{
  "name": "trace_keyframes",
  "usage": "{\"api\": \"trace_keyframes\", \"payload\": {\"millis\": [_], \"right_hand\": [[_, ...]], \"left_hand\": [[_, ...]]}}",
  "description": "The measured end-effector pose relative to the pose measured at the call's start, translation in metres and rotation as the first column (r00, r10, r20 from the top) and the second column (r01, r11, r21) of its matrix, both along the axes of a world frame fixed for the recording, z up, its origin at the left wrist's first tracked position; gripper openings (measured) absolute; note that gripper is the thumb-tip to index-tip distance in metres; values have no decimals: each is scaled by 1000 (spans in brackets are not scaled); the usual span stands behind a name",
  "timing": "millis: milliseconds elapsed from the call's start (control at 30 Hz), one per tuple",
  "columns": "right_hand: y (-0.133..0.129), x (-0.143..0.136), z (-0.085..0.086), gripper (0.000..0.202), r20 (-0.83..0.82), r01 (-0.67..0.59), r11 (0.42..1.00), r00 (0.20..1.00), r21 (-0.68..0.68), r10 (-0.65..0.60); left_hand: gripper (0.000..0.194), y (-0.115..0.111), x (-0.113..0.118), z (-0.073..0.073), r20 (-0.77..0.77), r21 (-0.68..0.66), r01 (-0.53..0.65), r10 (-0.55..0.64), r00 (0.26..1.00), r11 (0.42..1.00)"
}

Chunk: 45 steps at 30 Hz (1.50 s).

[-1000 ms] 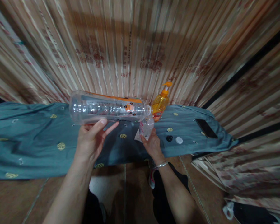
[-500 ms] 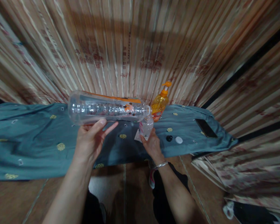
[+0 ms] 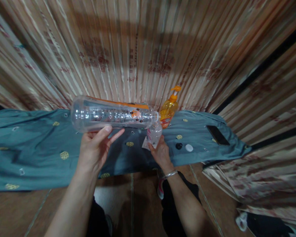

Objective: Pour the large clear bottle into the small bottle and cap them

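Observation:
A large clear plastic bottle (image 3: 111, 113) with an orange-edged label lies nearly level in the air, its uncapped mouth to the right. My left hand (image 3: 96, 144) grips it from below, thumb on the near side. The bottle's mouth meets the top of a small clear bottle (image 3: 154, 133) that stands upright. Around the small bottle's lower part, my right hand (image 3: 161, 153) is closed. A pale flat piece (image 3: 145, 144), perhaps paper, shows beneath the small bottle. Whether any liquid passes between the two mouths, I cannot make out.
Behind the small bottle stands an orange pump bottle (image 3: 169, 112). A black cap (image 3: 179, 146) and a white cap (image 3: 189, 148) lie to the right on the teal cloth (image 3: 46, 161). Farther right is a phone (image 3: 217, 135). A pleated curtain (image 3: 148, 52) hangs behind.
The large bottle has shifted very slightly to the left with my left hand. My right hand and the small bottle stay in place.

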State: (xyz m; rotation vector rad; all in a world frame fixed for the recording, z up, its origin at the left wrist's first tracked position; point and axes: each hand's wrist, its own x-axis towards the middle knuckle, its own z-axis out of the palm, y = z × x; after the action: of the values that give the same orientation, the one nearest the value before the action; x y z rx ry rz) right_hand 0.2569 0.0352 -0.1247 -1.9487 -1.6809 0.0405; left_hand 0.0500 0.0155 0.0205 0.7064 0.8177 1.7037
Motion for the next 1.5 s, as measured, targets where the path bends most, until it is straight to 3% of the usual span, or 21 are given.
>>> {"api": "trace_keyframes", "payload": {"millis": [1500], "right_hand": [[1, 0, -4, 57, 9, 9, 1000, 1000, 0, -9]], "left_hand": [[25, -1, -2, 1, -15, 2, 15, -15, 1000, 1000]]}}
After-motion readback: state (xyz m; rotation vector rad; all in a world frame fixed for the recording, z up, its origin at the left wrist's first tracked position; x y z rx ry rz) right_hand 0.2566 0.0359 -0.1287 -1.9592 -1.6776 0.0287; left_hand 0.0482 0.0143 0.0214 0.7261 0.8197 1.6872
